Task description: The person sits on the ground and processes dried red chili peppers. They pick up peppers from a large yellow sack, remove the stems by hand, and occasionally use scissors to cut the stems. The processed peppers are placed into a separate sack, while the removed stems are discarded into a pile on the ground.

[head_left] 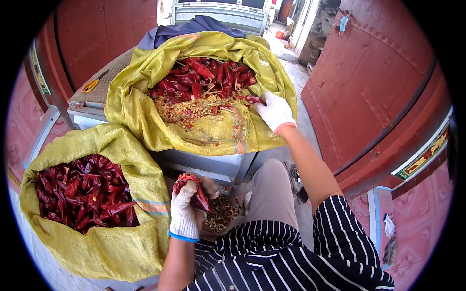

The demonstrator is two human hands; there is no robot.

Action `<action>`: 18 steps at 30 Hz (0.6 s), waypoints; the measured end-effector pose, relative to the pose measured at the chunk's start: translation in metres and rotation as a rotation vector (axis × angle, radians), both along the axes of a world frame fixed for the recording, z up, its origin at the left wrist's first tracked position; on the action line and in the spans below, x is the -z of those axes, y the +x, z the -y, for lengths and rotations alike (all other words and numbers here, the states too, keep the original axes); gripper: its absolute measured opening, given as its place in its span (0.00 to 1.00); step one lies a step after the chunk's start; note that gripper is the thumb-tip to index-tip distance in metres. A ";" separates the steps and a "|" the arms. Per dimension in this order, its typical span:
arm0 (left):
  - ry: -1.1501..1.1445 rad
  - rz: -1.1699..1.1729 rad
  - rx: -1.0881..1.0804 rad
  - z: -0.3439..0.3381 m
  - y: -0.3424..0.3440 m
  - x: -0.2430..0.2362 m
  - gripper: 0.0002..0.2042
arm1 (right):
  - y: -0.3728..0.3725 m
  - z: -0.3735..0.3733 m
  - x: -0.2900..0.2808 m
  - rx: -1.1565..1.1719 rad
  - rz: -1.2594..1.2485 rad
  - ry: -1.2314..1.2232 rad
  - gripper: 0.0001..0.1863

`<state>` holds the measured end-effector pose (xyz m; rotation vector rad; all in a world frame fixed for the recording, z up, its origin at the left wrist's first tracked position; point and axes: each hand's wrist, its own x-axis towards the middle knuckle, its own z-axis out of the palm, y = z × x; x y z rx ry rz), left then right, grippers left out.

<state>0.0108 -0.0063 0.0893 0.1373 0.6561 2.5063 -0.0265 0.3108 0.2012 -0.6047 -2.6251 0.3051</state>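
Observation:
My left hand (187, 203), in a white knit glove with a blue cuff, is closed around several dried red chili peppers (200, 196), low in front of my lap. My right hand (276, 112), also in a white glove, reaches to the right side of a spread yellow woven sack (194, 140). At its fingertips it pinches a dark red chili pepper (253, 99); a thin dark piece beside it is too small to make out. On this sack lie a heap of red chilies (201, 77), pale seeds (182, 109) and loose stems.
A second yellow sack (97, 247), rolled open and full of dark red chilies (87, 191), stands at the lower left. Scissors (91, 86) with yellow-orange handles lie on the table's left side. Stems (221, 216) are piled below my left hand. A red door (364, 92) stands at the right.

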 end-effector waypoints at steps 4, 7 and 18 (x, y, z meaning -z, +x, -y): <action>-0.128 0.021 -0.001 -0.001 0.002 0.000 0.16 | 0.054 0.060 0.026 -0.111 -0.186 -0.333 0.19; -0.133 0.007 -0.005 -0.002 0.001 -0.001 0.16 | 0.092 0.125 0.028 -0.243 -0.181 -0.397 0.15; -0.098 -0.019 -0.073 -0.015 0.003 -0.005 0.16 | 0.104 0.163 0.040 -0.720 0.003 0.181 0.12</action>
